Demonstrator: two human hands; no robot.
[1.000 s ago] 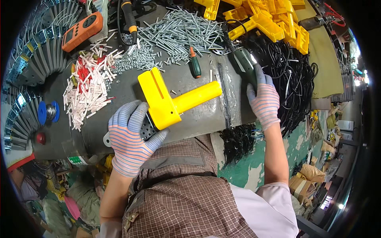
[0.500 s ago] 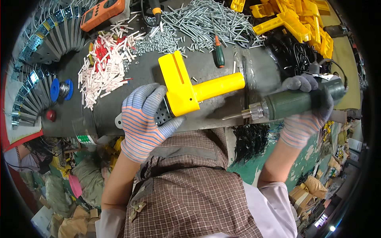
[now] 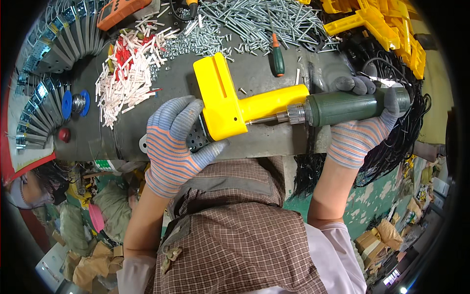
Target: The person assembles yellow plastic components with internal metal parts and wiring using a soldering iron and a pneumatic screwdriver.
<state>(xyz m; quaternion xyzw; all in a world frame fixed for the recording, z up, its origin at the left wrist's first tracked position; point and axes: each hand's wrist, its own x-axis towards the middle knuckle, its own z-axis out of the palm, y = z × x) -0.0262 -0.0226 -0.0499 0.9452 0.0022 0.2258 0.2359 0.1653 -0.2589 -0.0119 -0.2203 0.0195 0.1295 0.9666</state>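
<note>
My left hand (image 3: 174, 139), in a striped knit glove, is closed round the lower end of a yellow plastic housing with a tube-like handle (image 3: 220, 105). Partly hidden under its fingers is a perforated metal plate (image 3: 197, 140) at the housing's end. In my right hand (image 3: 360, 127), gloved the same way, lies a dark green electric screwdriver (image 3: 338, 108), held level. Its bit points left and its tip meets the side of the housing near a small hole. Whether a screw sits at the tip is too small to tell.
Loose long screws (image 3: 254, 22) and small nuts (image 3: 196, 44) cover the back of the bench. A hand screwdriver (image 3: 278, 61) lies in front of them. White sleeves (image 3: 125, 73), a solder spool (image 3: 76, 104) and metal parts (image 3: 58, 49) lie left; yellow housings (image 3: 377, 24) and black cables (image 3: 411, 112) right.
My right hand has brought the electric screwdriver left and up, from a gap beside the housing to contact with it. My left hand keeps its hold almost in place.
</note>
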